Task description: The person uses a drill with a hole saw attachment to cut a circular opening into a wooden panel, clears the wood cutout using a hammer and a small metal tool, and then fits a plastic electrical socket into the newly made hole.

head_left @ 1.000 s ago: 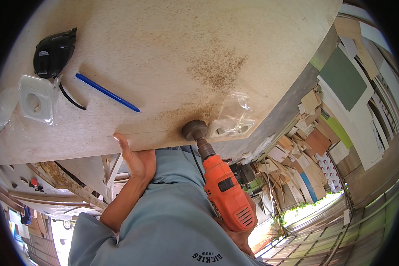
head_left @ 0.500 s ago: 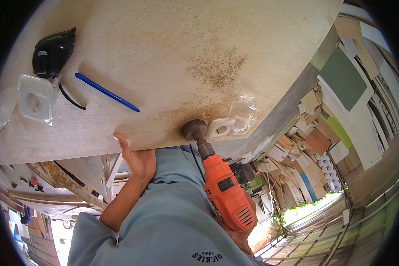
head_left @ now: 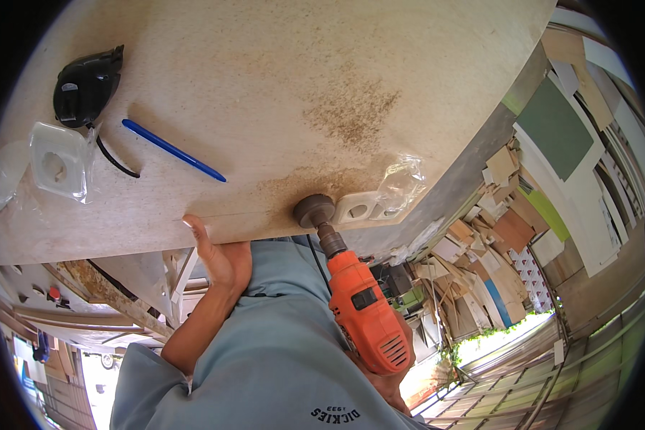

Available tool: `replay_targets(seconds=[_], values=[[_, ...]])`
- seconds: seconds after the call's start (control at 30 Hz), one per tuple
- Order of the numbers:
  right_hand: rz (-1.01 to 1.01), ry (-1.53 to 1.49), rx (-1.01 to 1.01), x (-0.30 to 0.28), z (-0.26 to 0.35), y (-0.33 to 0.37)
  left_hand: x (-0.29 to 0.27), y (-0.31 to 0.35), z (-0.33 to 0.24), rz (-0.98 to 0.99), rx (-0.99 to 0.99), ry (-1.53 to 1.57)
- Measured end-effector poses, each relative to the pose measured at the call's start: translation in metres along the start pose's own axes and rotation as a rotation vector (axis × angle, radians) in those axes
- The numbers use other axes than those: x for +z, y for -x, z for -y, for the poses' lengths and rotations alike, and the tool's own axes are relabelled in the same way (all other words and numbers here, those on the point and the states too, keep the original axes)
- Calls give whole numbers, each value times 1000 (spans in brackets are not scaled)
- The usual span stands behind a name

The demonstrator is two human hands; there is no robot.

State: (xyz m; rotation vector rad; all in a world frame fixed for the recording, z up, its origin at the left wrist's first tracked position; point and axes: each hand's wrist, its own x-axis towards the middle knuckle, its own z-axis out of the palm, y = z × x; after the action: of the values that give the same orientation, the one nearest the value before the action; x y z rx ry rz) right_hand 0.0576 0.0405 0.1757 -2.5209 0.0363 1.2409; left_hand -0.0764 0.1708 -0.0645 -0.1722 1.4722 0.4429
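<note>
An orange power drill point(head_left: 369, 312) is held in my right hand point(head_left: 390, 383), which is mostly hidden behind the drill's body. In its chuck sits a dark round hole saw point(head_left: 313, 211), its rim against the pale wooden board point(head_left: 251, 93) close to the near edge. My left hand point(head_left: 226, 261) grips that same edge, thumb on top and the other fingers out of sight underneath. Brown sawdust point(head_left: 355, 115) lies around the hole saw and farther up the board. Just right of the saw is a white socket plate point(head_left: 355, 208) with a clear plastic wrapper point(head_left: 403, 183) partly over it.
On the board's left lie a blue pen point(head_left: 173, 150), a black plastic device point(head_left: 86, 86) with a short cord, and a wrapped white socket point(head_left: 56, 165). Wood offcuts point(head_left: 473, 265) and leaning sheets point(head_left: 555, 129) fill the floor at the right.
The clear wrapper has shifted up and to the right, baring more of the white socket plate. Both hands and the drill stay practically where they were.
</note>
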Motion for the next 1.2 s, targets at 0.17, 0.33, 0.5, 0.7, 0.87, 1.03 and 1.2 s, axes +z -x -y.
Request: replay_targets(seconds=[0.17, 0.33, 0.5, 0.7, 0.87, 1.03, 1.2], values=[[6, 42, -21, -1, 0, -1, -1, 0, 1, -3, 1, -7], [-17, -31, 21, 0, -1, 1, -1, -1, 1, -6, -6, -2], [-4, -9, 30, 1, 3, -2, -2, -1, 1, 1, -3, -8], [-8, 6, -3, 1, 5, -2, -1, -1, 0, -6, -5, -2], [-9, -14, -9, 2, 4, -3, 0, 0, 0, -11, -5, 6], [-10, 41, -37, 1, 3, -3, 0, -1, 0, -9, 1, 3], [8, 41, 0, 1, 7, -3, -1, -1, 0, -2, -4, 4]])
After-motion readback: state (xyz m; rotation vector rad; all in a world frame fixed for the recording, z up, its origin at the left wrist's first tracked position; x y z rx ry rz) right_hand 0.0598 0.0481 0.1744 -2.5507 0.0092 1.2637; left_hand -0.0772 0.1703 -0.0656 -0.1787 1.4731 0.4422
